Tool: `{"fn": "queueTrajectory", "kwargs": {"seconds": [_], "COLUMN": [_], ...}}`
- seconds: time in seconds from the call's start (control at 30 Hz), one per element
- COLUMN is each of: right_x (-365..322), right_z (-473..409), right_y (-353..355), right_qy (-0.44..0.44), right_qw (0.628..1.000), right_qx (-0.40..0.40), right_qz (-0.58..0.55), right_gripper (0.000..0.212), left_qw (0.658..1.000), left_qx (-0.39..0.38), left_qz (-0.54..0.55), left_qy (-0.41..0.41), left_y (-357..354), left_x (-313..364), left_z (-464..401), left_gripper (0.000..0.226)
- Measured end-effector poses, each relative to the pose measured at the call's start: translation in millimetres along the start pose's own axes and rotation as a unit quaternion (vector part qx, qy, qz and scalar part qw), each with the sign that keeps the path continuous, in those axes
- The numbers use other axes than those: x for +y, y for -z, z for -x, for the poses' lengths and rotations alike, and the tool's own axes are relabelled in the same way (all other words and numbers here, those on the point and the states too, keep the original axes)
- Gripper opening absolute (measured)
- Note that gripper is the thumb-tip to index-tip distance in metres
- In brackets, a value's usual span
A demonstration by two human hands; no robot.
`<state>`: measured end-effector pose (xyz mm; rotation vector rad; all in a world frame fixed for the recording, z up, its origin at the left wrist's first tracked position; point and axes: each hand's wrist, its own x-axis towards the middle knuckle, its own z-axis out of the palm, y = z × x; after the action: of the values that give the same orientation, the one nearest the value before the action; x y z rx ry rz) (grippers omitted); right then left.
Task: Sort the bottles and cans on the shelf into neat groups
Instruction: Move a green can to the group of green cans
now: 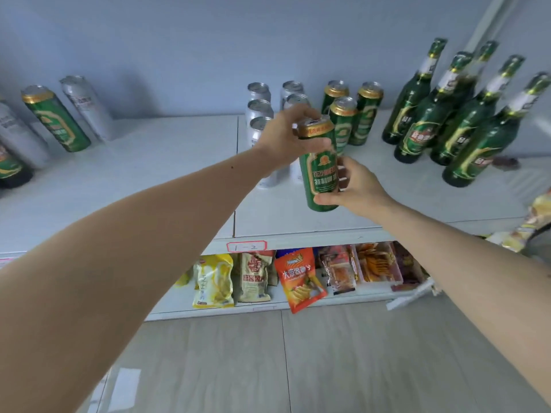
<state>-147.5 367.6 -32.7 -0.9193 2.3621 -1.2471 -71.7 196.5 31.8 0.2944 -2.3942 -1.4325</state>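
Observation:
A green beer can (319,171) with a gold top hangs above the white shelf (149,174), held by both hands. My left hand (286,137) grips its top rim and my right hand (356,186) wraps its lower side. Behind it stand several silver cans (258,110) and three green cans (354,114). Several green glass bottles (453,114) are grouped at the right. At the far left stand a green can (56,119), silver cans (86,105) and a dark bottle (12,168).
The lower shelf holds snack packets, among them a yellow one (213,281) and an orange one (299,278). More packets (533,222) lie at the right edge. A label (246,246) is stuck on the shelf's front lip. Grey floor (298,368) lies below.

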Motion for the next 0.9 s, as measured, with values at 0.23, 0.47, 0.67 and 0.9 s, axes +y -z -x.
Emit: {"fn": "queueTrajectory", "kwargs": {"seconds": [0.23, 0.47, 0.67, 0.9], "right_x": [68.7, 109.3, 132.7, 147.4], "right_z": [-38.5, -97.2, -134.3, -156.6], "right_y": [59.7, 72.3, 65.7, 59.9], "right_qy": [-0.013, -0.023, -0.029, -0.025], "right_qw": [0.997, 0.991, 0.987, 0.983], "right_qx": [0.074, 0.132, 0.157, 0.178], "right_qz": [0.009, -0.009, -0.018, -0.035], "right_gripper": [0.074, 0.075, 0.071, 0.071], "left_qw": [0.971, 0.903, 0.874, 0.878], "left_qx": [-0.028, -0.058, -0.092, -0.103], "left_qz": [-0.222, -0.399, -0.456, -0.444], "left_qy": [-0.083, -0.147, -0.141, -0.148], "left_y": [-81.5, -102.8, -110.6, -123.2], "left_x": [11.5, 11.9, 7.4, -0.4], "left_z": [-76.8, -155.9, -199.5, -210.3], "left_gripper": [0.064, 0.041, 0.045, 0.038]}}
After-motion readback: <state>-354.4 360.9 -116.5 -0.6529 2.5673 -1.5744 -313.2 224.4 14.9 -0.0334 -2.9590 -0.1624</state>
